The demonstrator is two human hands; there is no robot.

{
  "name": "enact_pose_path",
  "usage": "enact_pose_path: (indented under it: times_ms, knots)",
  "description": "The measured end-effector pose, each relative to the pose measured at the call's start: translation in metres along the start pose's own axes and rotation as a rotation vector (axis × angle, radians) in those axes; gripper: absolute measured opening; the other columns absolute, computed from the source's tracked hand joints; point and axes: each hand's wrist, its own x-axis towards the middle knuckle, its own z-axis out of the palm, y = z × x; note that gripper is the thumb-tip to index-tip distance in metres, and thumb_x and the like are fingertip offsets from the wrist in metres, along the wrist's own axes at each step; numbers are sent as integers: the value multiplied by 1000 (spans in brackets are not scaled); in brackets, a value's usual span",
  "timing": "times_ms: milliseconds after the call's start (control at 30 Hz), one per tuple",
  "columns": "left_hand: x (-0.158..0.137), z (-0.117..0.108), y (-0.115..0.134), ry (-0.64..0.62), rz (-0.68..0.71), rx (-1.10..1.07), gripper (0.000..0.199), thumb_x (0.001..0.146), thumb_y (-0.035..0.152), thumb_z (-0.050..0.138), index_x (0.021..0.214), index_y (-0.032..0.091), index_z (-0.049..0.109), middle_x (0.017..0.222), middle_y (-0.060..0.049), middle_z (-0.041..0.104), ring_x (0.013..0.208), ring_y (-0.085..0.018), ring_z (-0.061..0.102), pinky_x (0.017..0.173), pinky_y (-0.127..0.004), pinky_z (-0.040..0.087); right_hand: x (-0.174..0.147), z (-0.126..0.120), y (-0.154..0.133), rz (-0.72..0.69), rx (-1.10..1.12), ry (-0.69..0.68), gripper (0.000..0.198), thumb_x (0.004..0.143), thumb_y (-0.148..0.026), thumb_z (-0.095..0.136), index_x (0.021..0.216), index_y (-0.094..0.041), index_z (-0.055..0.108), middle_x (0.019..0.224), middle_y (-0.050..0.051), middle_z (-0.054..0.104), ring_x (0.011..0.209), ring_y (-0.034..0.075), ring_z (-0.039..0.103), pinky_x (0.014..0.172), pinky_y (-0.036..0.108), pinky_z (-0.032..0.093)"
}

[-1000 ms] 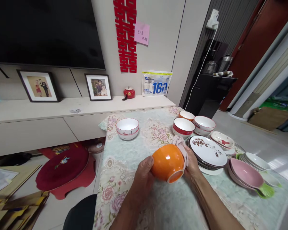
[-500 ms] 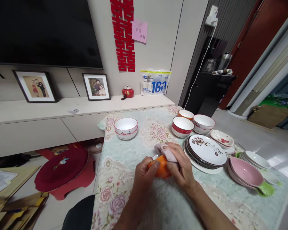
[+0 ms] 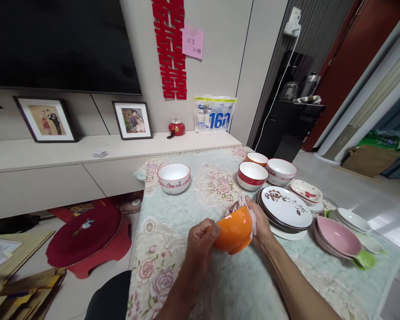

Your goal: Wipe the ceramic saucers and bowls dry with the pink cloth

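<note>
An orange bowl is held tilted above the table, its outside facing me. My left hand grips its left edge, thumb on the outer wall. My right hand is closed around a pale pink cloth, pressing it against the bowl's far right rim. The bowl hides part of the cloth and some of the right fingers. Just right of my right hand stands a stack of plates, the top one white with brown flowers.
Stacked white bowls stand at the left on the flowered tablecloth. Red and white bowls are at the back right. Pink leaf-shaped dishes lie at the right edge. Behind is a low cabinet; a red stool is at left.
The orange bowl has been turned so more of its outside shows. My right hand with the cloth has moved from the near rim round to the bowl's far right side.
</note>
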Motion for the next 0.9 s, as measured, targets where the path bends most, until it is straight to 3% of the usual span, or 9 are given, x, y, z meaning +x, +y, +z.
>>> enact_pose_path:
  times_ms: [100, 200, 400, 567, 733, 833, 900]
  knots:
    - [3, 3, -5, 91, -63, -322, 31, 74, 44, 75, 66, 17, 62, 67, 1, 59, 65, -14, 53, 66, -27, 44, 1, 5, 8, 120, 182, 53, 36, 78, -54, 70, 84, -20, 63, 72, 0, 71, 62, 19, 66, 58, 30, 53]
    - [7, 4, -7, 182, -91, -486, 26, 73, 41, 77, 81, 17, 72, 91, -5, 73, 89, -22, 65, 84, -32, 49, -1, 9, 12, 41, 229, 96, 35, 75, -49, 76, 91, -20, 64, 81, 0, 74, 70, 19, 69, 64, 29, 56]
    - [7, 5, -6, 126, -176, -581, 29, 77, 39, 75, 91, 14, 75, 98, -8, 77, 96, -26, 69, 95, -40, 50, -8, 8, -1, 26, 181, 90, 36, 73, -50, 77, 86, -19, 63, 72, 0, 71, 67, 22, 69, 59, 31, 54]
    - [12, 6, -10, 153, -186, -609, 27, 81, 38, 71, 94, 14, 72, 101, -8, 76, 105, -26, 67, 97, -40, 50, -13, 12, -5, -55, 14, 115, 40, 74, -57, 73, 73, -21, 57, 57, -4, 61, 51, 16, 57, 47, 27, 45]
    - [10, 3, -13, 97, -145, -348, 38, 84, 41, 68, 115, 20, 65, 127, -9, 66, 121, -29, 58, 94, -37, 51, -15, 7, -1, -312, -388, 187, 43, 87, -59, 59, 68, -21, 49, 53, -6, 46, 47, 11, 41, 44, 24, 32]
    - [6, 2, -12, 25, -261, -183, 54, 85, 52, 62, 129, 21, 57, 132, -13, 62, 99, -29, 68, 79, -41, 56, -17, 3, 1, -632, -782, 215, 41, 95, -49, 49, 65, -21, 46, 55, -5, 42, 51, 11, 39, 49, 25, 31]
    - [5, 3, -10, -65, -379, -229, 66, 85, 63, 55, 133, 18, 53, 127, -17, 63, 80, -28, 70, 72, -44, 56, -21, 4, 2, -869, -999, 153, 36, 98, -39, 47, 66, -21, 47, 58, -4, 43, 53, 12, 40, 52, 27, 31]
